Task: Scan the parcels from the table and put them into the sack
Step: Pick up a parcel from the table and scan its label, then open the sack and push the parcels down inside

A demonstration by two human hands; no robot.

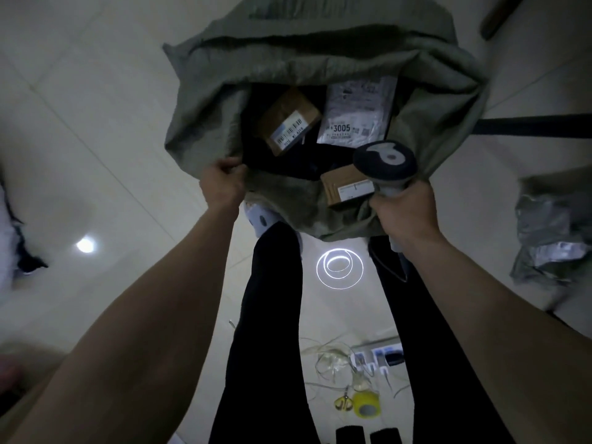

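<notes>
**Sack held open over pale tiled floor, dim light**

Floor (96,129): pale glossy tiles with thin grout lines, lit poorly; a round bright reflection sat left of the legs and a ringed one between them.

Sack (320,59): grey-green cloth, standing on the floor ahead of the person's feet, mouth open toward the camera. Left hand (224,182) pinched the near-left rim, fingers curled round the cloth. Right hand (405,213) clenched round the handle of a scanner (386,166), its dark head over the sack's near-right rim.

Inside the sack: a white poly mailer (355,113) marked "3005" at the back right, a brown box (290,120) with a barcode label tilted beside it, and a smaller brown box (347,187) at the near edge, just beside the scanner.

Grey wrapped parcels (551,232) lay on the right, blurred.

Near the bottom, on the floor: a power strip (379,355), loose clear strapping, a yellow tape roll (366,403), and yellow-handled scissors (342,402).

Hard to make out: the dark depth of the sack; a dark and white shape cut off at the left edge; the table, of which only a dark bar showed at right.
</notes>
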